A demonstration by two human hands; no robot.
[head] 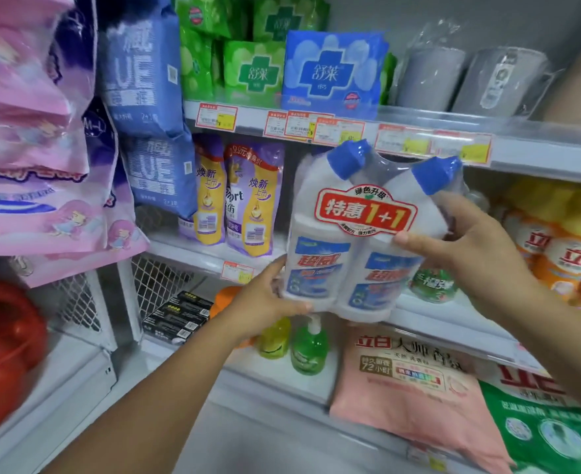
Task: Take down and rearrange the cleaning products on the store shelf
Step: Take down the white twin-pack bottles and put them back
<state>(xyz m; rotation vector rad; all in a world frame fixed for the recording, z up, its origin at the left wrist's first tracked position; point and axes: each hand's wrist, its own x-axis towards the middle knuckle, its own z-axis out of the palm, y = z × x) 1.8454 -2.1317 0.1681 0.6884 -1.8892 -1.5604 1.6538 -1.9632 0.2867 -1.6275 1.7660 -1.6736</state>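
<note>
Upper shelf (542, 155): is carrying green packs (251, 73), a blue pack (330, 73) and grey wrapped cylinders (433, 80).
Middle shelf (193, 246): is carrying upright refill pouches (251, 196) at left, orange bottles (556, 248) at right.
Lower shelf (275, 381): is carrying black boxes (179, 316), two pump bottles (308, 347), a pink bag (412, 381) and a green bag (542, 429).

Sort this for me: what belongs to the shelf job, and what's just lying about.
Job in hand:
twin-pack of blue-capped bottles, shrink-wrapped
left hand, gripping its base
right hand, gripping its side

Lying about:
blue pad pack
pink packs
red tub
grey wrapped containers
</note>
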